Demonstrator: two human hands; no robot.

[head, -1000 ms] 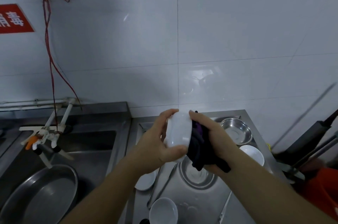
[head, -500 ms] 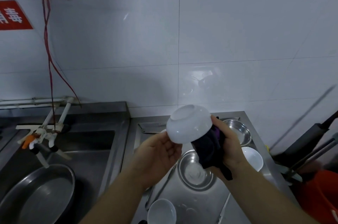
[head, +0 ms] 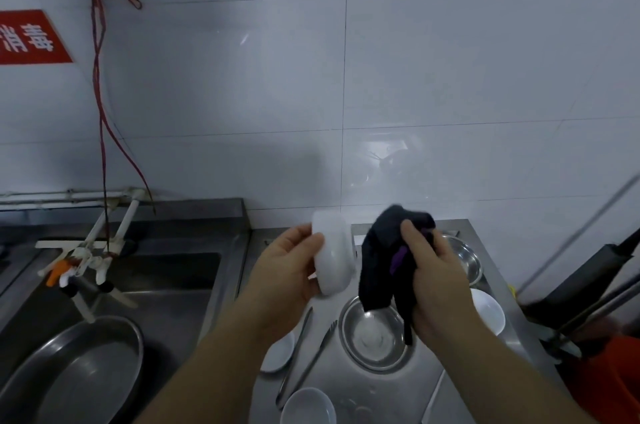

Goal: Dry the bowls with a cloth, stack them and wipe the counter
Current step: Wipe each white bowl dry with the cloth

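Observation:
My left hand (head: 284, 271) holds a white bowl (head: 334, 255) on its side above the steel counter (head: 360, 392), with the bowl's mouth facing my palm. To its right, my right hand (head: 433, 281) grips a bunched dark cloth (head: 384, 268) with a purple patch; a small gap separates cloth and bowl. On the counter below lie a steel bowl (head: 375, 337), another steel bowl (head: 465, 261) at the back, a white bowl (head: 490, 314) at the right, a white bowl (head: 308, 406) at the front and a small white dish (head: 278, 352).
A fork (head: 308, 364) and a spoon (head: 294, 351) lie on the counter left of the steel bowl. A sink with a large steel basin (head: 76, 371) and taps (head: 86, 261) is at the left. An orange bucket (head: 616, 378) and dark handles (head: 588, 274) stand at the right.
The cloth has come out of the bowl and moved right, away from it. My left hand now holds the bowl alone, turned on its side.

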